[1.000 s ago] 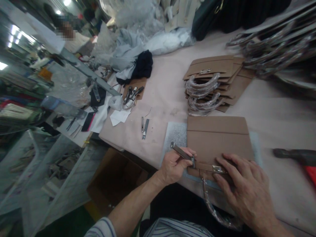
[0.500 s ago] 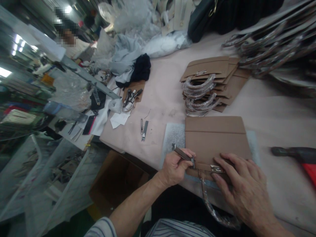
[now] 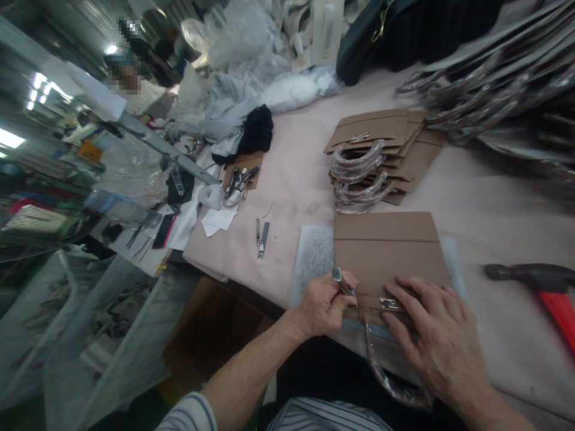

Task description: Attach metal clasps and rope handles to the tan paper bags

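A flat brown leather bag panel (image 3: 386, 251) lies in front of me on a pale grey slab (image 3: 314, 251). Closed around a metal punch (image 3: 341, 281), my left hand (image 3: 321, 305) holds its tip at the strap on the panel's near left side. My right hand (image 3: 435, 323) rests on the panel with fingers spread, beside a silver metal clasp (image 3: 389, 304). From the panel's near edge a plastic-wrapped handle (image 3: 380, 371) hangs over the table edge.
A hammer (image 3: 530, 278) with a red grip lies at right. Behind the panel are stacked brown panels (image 3: 372, 131) with wrapped handles. Two small metal tools (image 3: 263, 238) lie at left. More wrapped handles (image 3: 485, 102) are piled at far right. A cardboard box (image 3: 202, 335) stands below the table.
The punch in my left hand has tipped from a slant to more upright, its tip staying by the strap. My right hand keeps its place on the panel. The view has shifted slightly.
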Available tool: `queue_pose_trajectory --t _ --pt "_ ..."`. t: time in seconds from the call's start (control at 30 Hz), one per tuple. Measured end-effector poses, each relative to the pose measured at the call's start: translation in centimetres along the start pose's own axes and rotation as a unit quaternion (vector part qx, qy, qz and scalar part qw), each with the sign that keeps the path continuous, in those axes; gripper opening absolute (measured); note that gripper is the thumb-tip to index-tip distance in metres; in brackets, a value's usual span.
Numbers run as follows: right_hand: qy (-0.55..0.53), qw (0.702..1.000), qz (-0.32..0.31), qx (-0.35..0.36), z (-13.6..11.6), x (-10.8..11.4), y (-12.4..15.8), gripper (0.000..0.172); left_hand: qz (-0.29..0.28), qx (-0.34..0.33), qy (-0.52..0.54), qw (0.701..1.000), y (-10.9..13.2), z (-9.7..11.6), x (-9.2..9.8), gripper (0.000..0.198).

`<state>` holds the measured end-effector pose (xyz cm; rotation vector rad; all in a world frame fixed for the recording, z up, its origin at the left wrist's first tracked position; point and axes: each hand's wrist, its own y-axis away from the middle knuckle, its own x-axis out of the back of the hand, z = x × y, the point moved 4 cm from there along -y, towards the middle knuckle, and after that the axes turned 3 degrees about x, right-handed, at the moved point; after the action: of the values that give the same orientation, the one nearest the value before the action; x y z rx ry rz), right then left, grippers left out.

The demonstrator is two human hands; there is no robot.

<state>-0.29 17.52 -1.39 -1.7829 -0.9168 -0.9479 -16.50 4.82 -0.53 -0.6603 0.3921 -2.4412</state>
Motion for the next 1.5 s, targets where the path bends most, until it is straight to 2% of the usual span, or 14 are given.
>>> queue_pose_trajectory --t 0.13,0.27,0.43,0.63,0.8,0.97,1.07,1.27,1.5 --pt "0.007 1.000 0.008 0.005 -0.2 0.3 -0.2 0.036 0.026 0.020 -0.012 0.999 0.2 0.0 0.0 0.012" --pt "0.004 1.000 0.013 0.006 -0.2 0.3 -0.3 0.036 0.035 0.029 0.024 0.999 0.8 0.0 -0.1 0.012" --pt "0.012 1.000 0.014 0.005 -0.2 0.3 -0.3 0.035 0.062 0.108 0.091 0.988 1.1 -0.9 0.0 0.019" --pt "0.015 0.999 0.024 0.014 -0.3 0.4 -0.2 0.035 0.067 0.142 0.124 0.980 1.6 -1.4 -0.1 0.022" --pt "0.013 1.000 0.018 0.009 -0.2 0.2 -0.2 0.035 0.061 0.123 0.097 0.986 1.6 -1.4 -0.1 0.020" --pt "0.014 1.000 0.022 0.011 -0.2 0.2 -0.2 0.035 0.025 0.047 0.038 0.998 0.6 -0.1 0.0 0.016" --pt "0.015 0.999 0.025 0.012 -0.2 0.3 -0.1 0.034 0.006 0.031 0.034 0.999 -0.2 0.3 0.3 0.013" --pt "0.013 0.999 0.027 0.016 -0.4 0.5 -0.2 0.034 -0.091 0.036 -0.002 0.995 -1.4 0.1 0.5 0.011" --pt "-0.021 1.000 0.021 0.004 0.2 -0.1 0.1 0.035 -0.023 0.022 0.020 0.999 0.0 -0.2 0.2 0.012"
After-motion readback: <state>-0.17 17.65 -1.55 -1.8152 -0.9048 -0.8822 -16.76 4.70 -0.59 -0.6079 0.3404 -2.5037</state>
